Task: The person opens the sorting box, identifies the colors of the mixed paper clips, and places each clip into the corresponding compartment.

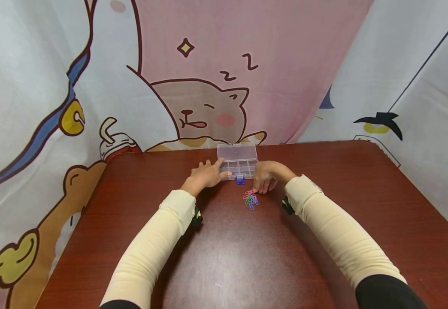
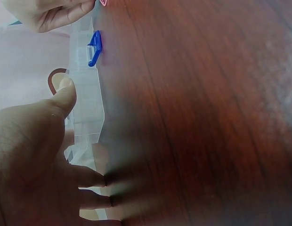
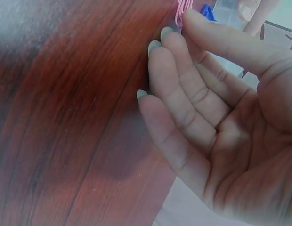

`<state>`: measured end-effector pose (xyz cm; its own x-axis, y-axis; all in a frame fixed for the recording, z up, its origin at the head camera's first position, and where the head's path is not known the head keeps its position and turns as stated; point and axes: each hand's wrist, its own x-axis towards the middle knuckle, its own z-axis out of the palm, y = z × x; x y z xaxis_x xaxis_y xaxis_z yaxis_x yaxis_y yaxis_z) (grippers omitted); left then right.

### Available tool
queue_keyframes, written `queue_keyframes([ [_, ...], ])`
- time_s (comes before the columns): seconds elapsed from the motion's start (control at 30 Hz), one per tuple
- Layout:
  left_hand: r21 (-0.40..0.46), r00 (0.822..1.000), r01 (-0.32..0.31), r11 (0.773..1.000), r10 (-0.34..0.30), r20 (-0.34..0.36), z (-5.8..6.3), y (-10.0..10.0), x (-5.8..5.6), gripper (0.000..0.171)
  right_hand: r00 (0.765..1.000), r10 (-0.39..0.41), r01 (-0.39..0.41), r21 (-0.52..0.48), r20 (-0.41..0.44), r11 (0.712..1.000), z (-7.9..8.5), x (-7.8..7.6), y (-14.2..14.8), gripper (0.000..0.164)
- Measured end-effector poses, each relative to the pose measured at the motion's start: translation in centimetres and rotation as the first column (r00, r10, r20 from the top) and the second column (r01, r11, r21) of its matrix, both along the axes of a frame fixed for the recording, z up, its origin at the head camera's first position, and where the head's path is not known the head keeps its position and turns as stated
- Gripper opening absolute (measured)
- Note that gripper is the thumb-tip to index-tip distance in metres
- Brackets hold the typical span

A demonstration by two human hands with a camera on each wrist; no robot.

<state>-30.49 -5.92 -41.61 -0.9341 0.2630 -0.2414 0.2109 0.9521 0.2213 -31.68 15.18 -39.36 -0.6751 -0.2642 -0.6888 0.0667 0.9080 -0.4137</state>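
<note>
A clear plastic compartment box (image 1: 237, 152) stands near the table's far edge, its lid raised at the back and a blue latch (image 1: 240, 180) in front. My left hand (image 1: 204, 176) rests at the box's left end, with thumb and index finger touching it and the other fingers spread toward the table. A small pile of coloured paper clips (image 1: 251, 200) lies before the box. At the pile's upper edge, my right hand (image 1: 265, 174) reaches down with bent fingers. In the right wrist view, its thumb and index finger pinch at a pink paper clip (image 3: 180, 15), partly hidden by the thumb.
The brown wooden table (image 1: 224, 253) extends widely around the hands. Behind it hangs a cartoon-printed curtain (image 1: 286, 64), close to the raised lid. A small dark wrist camera (image 1: 197, 217) sits under the left cuff, and another (image 1: 287, 205) under the right one.
</note>
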Motion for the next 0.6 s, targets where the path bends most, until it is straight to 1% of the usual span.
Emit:
queue_keyframes([
  [0.27,-0.006,1.0,0.006,1.0,-0.006,0.005,0.0,-0.07,0.01,0.071,1.0,0.023,-0.022,-0.064,0.009,0.998,0.06,0.12,0.43,0.017],
  [0.4,-0.001,1.0,0.003,1.0,-0.003,0.005,0.06,-0.08,0.11,0.071,1.0,0.013,-0.011,-0.095,0.022,0.995,-0.07,0.05,0.72,0.017],
  [0.6,0.006,1.0,0.002,1.0,-0.002,-0.004,-0.05,-0.11,0.01,0.07,0.999,-0.009,0.013,-0.107,0.036,0.994,-0.14,-0.09,0.8,0.018],
])
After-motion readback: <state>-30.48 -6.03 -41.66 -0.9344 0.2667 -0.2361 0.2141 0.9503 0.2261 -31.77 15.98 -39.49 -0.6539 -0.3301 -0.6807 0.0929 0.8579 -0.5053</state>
